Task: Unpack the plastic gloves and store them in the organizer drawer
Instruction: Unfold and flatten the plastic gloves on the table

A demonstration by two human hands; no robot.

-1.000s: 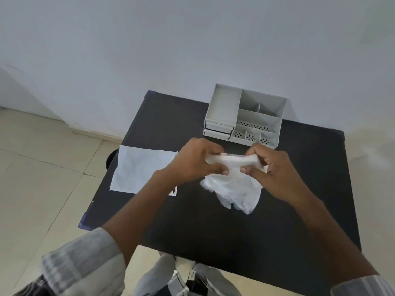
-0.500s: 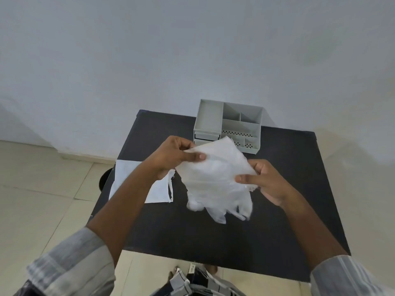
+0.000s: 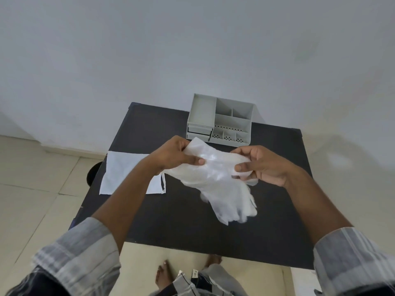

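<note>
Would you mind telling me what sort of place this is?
Probably a plain room at home: a small black table against a bare white wall, a beige tiled floor, and a grey plastic desk organizer.

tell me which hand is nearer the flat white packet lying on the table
Left. The left hand hovers just past the white packet's right edge, its forearm crossing above it. The right hand is farther right, beyond the plastic gloves both hands hold.

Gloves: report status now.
Left hand and right hand both gripping plastic gloves above table. Organizer drawers shut. Path clear; empty wrapper lies left.
</note>
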